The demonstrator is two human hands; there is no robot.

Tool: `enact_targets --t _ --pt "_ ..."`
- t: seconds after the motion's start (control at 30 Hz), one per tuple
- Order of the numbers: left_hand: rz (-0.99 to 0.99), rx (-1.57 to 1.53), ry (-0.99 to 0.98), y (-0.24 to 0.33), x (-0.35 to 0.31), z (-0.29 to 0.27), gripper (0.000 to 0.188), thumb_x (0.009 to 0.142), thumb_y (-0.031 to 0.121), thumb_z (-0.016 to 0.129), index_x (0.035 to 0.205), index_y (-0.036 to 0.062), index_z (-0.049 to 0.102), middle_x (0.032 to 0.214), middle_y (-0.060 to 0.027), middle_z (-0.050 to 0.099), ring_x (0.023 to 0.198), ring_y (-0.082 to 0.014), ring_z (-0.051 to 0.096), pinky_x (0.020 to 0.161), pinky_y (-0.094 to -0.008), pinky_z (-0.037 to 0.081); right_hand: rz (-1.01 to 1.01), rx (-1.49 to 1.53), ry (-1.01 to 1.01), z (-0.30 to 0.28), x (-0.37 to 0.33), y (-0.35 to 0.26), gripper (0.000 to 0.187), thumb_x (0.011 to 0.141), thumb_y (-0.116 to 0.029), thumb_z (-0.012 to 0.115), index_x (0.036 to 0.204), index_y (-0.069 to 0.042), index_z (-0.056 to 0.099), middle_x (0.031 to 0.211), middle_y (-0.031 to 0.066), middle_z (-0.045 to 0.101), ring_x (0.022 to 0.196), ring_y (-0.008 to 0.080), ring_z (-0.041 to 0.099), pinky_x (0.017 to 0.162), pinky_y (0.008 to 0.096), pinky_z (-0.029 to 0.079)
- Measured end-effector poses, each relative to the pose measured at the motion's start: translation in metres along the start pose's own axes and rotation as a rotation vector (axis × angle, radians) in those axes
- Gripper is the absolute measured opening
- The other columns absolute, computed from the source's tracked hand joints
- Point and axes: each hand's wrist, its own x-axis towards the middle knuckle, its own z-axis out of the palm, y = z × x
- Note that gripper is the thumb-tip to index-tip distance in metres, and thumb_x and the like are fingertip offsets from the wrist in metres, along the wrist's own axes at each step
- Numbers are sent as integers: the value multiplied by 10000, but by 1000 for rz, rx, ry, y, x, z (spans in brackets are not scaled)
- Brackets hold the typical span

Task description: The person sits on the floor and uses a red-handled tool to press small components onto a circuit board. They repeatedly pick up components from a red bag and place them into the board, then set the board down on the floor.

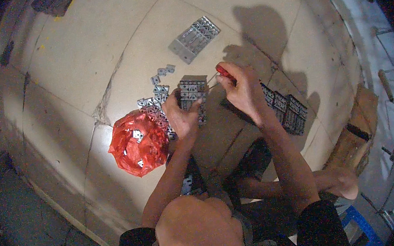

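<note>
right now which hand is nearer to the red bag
Left. The left hand is up and right of the red bag; the right hand is much farther right.

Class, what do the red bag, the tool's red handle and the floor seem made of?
Red bag: likely thin plastic film, with glossy creases.
Red handle: probably plastic, from its bright colour; finish unclear under the right hand.
Floor: likely ceramic or stone tile, smooth-looking, with joint lines.
</note>
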Motion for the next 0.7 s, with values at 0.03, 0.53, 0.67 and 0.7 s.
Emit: enact_targets --t 0.03,0.53,0.67,0.7 --pt "6 15 0 0 0 0 699 673 152 933 1279 -7 623 1169 -208 653 1122 -389 566 976 -463 477 -15 2 5 0 0 0 300 884 -76 760 1164 5 692 986 216 739 886 351 741 763 406 569" --pt "-26 26 -3 5 0 -2 701 672 124 936 1283 -8 620 1178 -204 654 1131 -380 571 968 -454 489 90 -64 36 4 -6 20 330 921 -173 764 1210 -33 691 1005 183 744 887 325 727 792 395 567" --pt "-14 37 -6 9 0 -4 692 677 117 930 1283 -10 623 1187 -202 660 1136 -377 572 977 -449 490 165 -78 41 2 -6 17 293 929 -140 721 1203 -43 688 1040 183 746 924 370 723 824 431 568" --pt "-14 33 -8 9 0 -4 690 678 116 929 1283 -10 624 1189 -201 661 1136 -376 572 980 -448 490 184 -83 45 1 -6 15 279 932 -122 700 1201 -46 686 1054 184 747 939 391 722 834 449 569"
